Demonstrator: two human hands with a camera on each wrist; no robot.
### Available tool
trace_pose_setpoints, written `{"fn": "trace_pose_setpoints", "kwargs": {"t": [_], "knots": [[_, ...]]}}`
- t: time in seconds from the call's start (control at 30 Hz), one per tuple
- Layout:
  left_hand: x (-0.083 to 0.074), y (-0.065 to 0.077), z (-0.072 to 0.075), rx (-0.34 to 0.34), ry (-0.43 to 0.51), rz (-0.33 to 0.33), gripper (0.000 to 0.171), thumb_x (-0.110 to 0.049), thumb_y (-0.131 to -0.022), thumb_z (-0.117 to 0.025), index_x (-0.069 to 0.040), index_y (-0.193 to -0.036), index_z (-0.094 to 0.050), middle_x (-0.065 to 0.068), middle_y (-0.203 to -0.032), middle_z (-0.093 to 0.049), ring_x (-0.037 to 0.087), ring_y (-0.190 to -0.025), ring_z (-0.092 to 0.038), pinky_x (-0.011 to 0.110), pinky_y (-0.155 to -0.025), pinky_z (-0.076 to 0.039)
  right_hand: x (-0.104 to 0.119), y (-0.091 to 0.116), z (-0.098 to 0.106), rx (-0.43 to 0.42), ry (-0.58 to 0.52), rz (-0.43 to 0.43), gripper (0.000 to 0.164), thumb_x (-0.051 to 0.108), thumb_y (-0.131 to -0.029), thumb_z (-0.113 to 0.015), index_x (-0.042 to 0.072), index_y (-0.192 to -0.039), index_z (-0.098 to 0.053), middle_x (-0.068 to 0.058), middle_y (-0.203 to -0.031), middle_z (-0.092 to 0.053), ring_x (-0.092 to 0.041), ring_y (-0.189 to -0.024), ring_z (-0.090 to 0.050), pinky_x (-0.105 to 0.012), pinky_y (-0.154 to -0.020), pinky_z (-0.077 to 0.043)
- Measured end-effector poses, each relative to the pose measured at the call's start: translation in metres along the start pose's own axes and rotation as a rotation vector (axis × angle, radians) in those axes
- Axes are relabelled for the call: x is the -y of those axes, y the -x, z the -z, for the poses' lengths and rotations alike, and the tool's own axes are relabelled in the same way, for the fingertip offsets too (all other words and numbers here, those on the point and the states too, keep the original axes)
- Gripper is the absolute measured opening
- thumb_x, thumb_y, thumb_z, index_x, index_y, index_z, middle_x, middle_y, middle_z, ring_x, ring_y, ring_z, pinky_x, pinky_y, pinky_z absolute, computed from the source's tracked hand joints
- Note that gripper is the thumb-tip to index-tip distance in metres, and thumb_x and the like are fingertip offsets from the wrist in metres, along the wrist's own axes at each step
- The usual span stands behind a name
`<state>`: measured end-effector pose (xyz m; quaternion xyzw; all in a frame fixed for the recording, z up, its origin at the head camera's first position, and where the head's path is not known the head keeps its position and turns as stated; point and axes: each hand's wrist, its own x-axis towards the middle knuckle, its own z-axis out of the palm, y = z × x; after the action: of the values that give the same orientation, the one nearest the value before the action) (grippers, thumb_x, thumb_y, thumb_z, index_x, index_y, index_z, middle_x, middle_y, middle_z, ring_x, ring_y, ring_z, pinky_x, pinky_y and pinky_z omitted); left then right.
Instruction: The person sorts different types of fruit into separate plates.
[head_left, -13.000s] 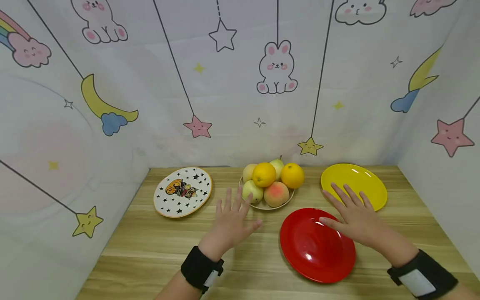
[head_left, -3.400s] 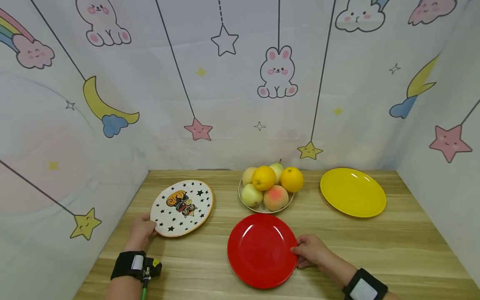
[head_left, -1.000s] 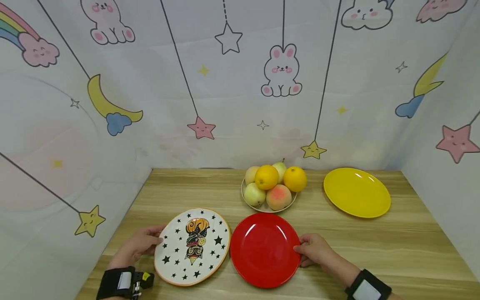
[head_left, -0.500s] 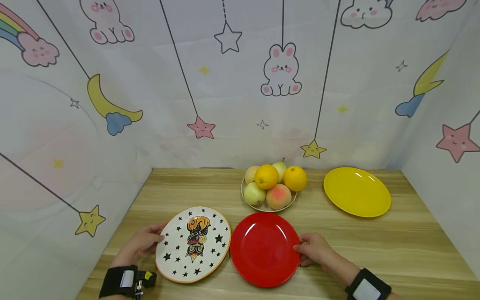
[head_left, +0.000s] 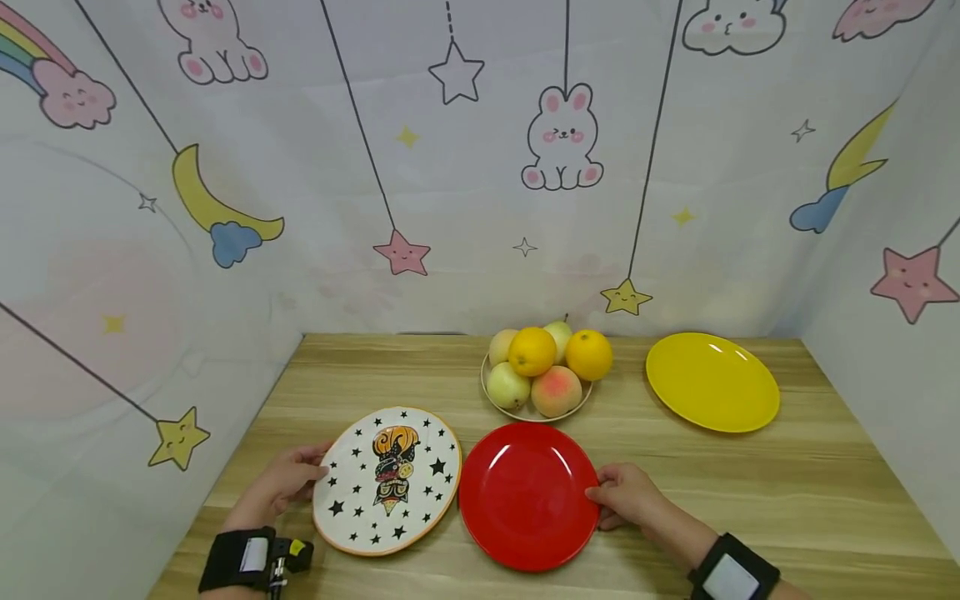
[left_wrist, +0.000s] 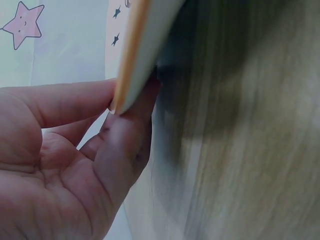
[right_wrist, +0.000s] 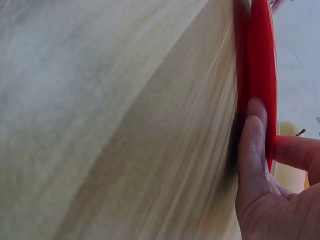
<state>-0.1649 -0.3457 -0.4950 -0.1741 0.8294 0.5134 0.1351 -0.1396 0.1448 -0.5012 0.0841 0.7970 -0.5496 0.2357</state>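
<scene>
A white plate (head_left: 348, 496) with an orange rim, black stars and a cat-and-pumpkin picture lies at the front left in the head view. My left hand (head_left: 285, 482) pinches its left rim, thumb on top and fingers underneath; the left wrist view shows that orange rim (left_wrist: 131, 55) raised above the table. Directly to its right is a red plate (head_left: 528, 500), whose right edge my right hand (head_left: 628, 497) pinches. In the right wrist view, fingers (right_wrist: 251, 150) lie under the red plate. The two plates' edges meet or nearly meet; I cannot tell which.
Behind the red plate stands a shallow bowl (head_left: 534, 418) heaped with oranges, pears and a peach (head_left: 557, 392). A yellow plate (head_left: 712, 383) lies at the back right of the wooden table (head_left: 750, 492). Printed cloth (head_left: 465, 192) encloses the back and sides.
Both hands were open and empty at first. The red plate has moved left and the white plate frontward, beside it. In the last second the white plate's near edge shifted slightly back.
</scene>
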Motion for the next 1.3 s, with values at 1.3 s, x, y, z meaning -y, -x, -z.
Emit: {"fn": "trace_pose_setpoints", "kwargs": {"t": [1.3], "knots": [[-0.003,0.007,0.002,0.036,-0.024,0.029,0.051,0.006,-0.087,-0.055,0.009,-0.136,-0.042,0.019,-0.104,-0.06,0.017,-0.071,-0.06,0.033,-0.059,-0.054,-0.003,-0.003,0.015,0.116,-0.005,-0.016,0.03,0.026,-0.088,-0.066,0.0,-0.101,-0.063,-0.005,-0.066,-0.066,-0.012,-0.051,-0.063,-0.026,-0.049,-0.052]]}}
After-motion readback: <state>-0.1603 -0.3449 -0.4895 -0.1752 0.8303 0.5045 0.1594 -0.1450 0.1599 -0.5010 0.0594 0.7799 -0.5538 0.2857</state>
